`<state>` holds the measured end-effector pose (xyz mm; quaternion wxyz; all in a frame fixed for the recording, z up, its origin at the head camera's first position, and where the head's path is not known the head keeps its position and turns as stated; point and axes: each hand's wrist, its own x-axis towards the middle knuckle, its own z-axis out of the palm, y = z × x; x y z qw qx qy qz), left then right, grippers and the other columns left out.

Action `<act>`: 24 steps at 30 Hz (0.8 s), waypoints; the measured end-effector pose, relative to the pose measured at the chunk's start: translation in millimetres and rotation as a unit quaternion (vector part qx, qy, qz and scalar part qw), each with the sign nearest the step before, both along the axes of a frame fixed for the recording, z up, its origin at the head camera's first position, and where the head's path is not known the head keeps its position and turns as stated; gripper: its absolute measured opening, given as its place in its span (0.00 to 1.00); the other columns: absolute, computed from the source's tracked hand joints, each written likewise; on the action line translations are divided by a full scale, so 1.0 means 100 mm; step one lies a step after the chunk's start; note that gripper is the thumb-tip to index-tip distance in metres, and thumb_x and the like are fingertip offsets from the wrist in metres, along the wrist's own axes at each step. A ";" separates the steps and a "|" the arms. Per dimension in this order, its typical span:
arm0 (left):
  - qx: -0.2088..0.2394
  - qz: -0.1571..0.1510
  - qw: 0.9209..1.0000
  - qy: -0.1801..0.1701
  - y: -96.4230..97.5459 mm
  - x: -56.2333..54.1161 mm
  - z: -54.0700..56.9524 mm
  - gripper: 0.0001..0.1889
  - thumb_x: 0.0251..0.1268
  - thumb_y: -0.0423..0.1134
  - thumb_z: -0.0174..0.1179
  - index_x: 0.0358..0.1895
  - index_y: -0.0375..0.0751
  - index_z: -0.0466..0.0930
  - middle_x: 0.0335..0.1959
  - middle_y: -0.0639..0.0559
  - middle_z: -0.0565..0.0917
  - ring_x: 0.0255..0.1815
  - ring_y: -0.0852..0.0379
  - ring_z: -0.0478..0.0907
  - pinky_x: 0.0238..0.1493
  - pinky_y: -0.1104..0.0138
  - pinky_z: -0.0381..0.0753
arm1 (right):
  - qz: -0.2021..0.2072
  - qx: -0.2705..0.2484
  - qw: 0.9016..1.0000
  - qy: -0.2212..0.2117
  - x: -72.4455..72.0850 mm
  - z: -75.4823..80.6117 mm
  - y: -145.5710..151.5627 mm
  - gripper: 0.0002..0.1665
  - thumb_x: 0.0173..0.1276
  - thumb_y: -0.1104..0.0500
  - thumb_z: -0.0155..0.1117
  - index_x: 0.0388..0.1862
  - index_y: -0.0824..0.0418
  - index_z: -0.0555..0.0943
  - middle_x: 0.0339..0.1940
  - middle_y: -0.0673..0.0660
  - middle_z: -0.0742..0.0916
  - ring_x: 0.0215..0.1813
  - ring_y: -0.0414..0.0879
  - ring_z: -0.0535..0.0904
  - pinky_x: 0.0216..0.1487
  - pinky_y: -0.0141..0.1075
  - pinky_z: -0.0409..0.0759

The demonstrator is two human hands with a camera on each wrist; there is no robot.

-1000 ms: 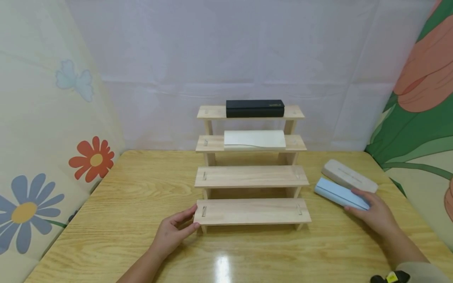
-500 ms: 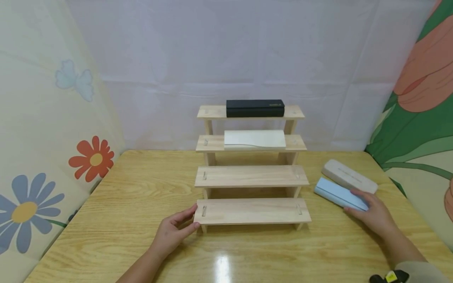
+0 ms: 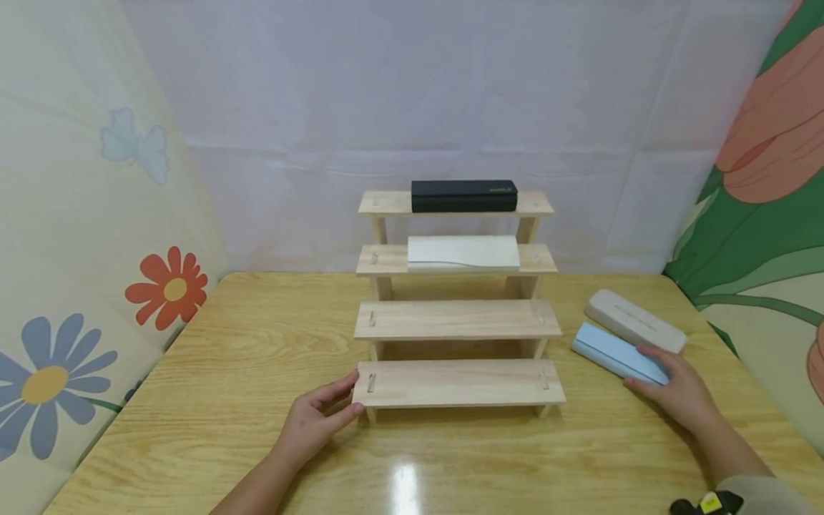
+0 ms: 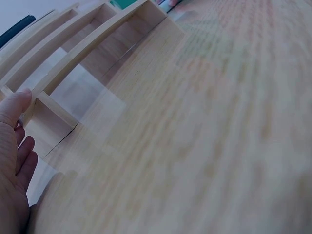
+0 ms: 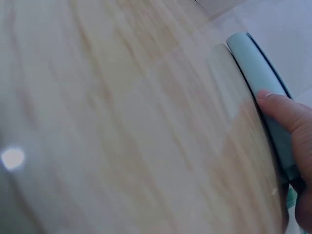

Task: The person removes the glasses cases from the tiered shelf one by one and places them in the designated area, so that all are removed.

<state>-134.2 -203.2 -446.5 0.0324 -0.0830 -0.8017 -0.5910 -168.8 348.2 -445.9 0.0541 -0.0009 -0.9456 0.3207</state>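
A stepped wooden display stand (image 3: 458,383) with several shelves stands mid-table. My left hand (image 3: 315,422) grips the left end of its lowest shelf, the thumb at the front corner and a finger at the back one. In the left wrist view, the thumb (image 4: 17,105) lies against the shelf's end. To the right of the stand, my right hand (image 3: 685,390) holds the near end of a light blue glasses case (image 3: 608,350) between thumb and fingers. The case lies slantwise at the tabletop; the right wrist view shows the thumb (image 5: 275,105) along its side.
A pale grey glasses case (image 3: 634,320) lies just behind the blue one. On the top shelf sits a black glasses case (image 3: 463,197), with a white glasses case (image 3: 462,252) one shelf lower. Flower-printed sheets flank the wooden table (image 3: 270,322), and a plain cloth hangs behind.
Both hands keep their holds on the stand and the blue glasses case. The right hand and forearm have shifted very slightly left.
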 end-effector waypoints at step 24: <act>-0.008 0.007 1.000 -0.001 -0.01 -0.01 -0.01 0.26 0.56 0.32 0.71 0.58 0.29 0.78 0.61 0.39 0.78 0.52 0.76 0.77 0.54 0.77 0.79 | -0.005 -0.003 1.000 -0.004 0.01 -0.02 0.00 0.46 0.62 0.46 0.71 0.69 0.70 0.66 0.69 0.80 0.67 0.66 0.79 0.59 0.62 0.71 0.59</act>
